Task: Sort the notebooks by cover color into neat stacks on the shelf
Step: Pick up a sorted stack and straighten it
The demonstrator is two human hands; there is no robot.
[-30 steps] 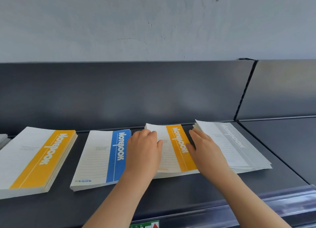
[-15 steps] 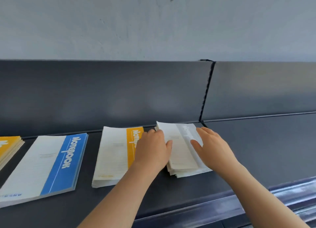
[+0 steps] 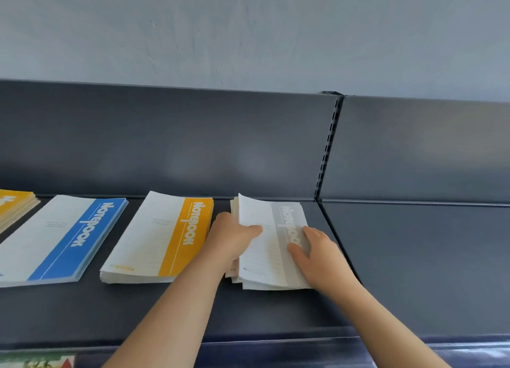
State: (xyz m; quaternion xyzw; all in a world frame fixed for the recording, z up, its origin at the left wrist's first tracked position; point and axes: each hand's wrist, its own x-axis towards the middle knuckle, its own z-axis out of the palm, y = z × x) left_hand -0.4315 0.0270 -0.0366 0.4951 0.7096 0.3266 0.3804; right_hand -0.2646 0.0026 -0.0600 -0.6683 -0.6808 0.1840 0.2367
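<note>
1. while both hands are at it, the grey stack (image 3: 265,257) lies flat on the shelf (image 3: 276,315), at the right end of the row, just left of the seam to the next shelf section.
2. the left hand (image 3: 231,238) grips the stack's left edge: thumb across the top cover, other fingers curled down the side, mostly hidden.
3. the right hand (image 3: 321,254) rests on the cover's grey band, fingers nearly straight and spread, holding nothing.
4. the stack is untidy: the top notebook sits askew, and cream edges of lower ones stick out at the left and near end.
5. the yellow stack (image 3: 162,238) lies just left of the left hand, apart from the grey stack, its edges fairly even.
6. the blue stack (image 3: 63,238) lies further left, a gap between it and the yellow one.
7. a second yellow stack (image 3: 16,206) shows at the far left, cut off by the frame.
8. all covers lie face up, coloured band on the right.
9. behind the row stands a dark back panel (image 3: 165,141), with a slotted upright (image 3: 328,147) behind the grey stack's right side, and a pale wall (image 3: 248,31) above.
10. a clear rail (image 3: 303,343) runs along the shelf's front edge.
</note>
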